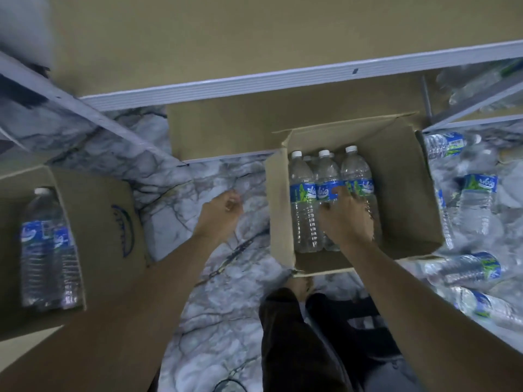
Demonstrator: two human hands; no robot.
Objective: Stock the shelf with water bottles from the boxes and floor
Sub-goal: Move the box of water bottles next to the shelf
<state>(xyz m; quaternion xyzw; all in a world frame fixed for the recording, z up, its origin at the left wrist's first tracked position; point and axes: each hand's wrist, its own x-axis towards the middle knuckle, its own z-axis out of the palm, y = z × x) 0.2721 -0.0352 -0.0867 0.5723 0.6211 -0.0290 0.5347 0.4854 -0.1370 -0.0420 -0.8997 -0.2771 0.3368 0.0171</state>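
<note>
- The clear plastic water bottles with blue-and-green labels and white caps (302,210) stand upright and packed close in an open brown cardboard box (278,207) on the floor, at about three o'clock from the middle of the view.
- They look full, so each is probably heavy for its size. The thin ribbed walls would give under a hard squeeze, and the film label is likely slick. The label band or the neck under the cap seems the firmest hold.
- The right hand (343,219) reaches into the box and lies over the label bands of the middle and right bottles, fingers bent. I cannot tell whether a grip has closed.
- The left hand (223,213) hovers over the grey marble-patterned floor (226,306) at nine o'clock of the box, fingers loosely curled, holding nothing.
- A second brown cardboard box (107,222) at far nine o'clock holds more bottles.
- Loose bottles (478,205) lie on their sides at three to five o'clock of the open box. They could roll underfoot.
- The brown board shelf with a white metal front rail (254,83) runs across twelve o'clock. A lifted bottle must clear the box walls, the raised far flap and that rail.
</note>
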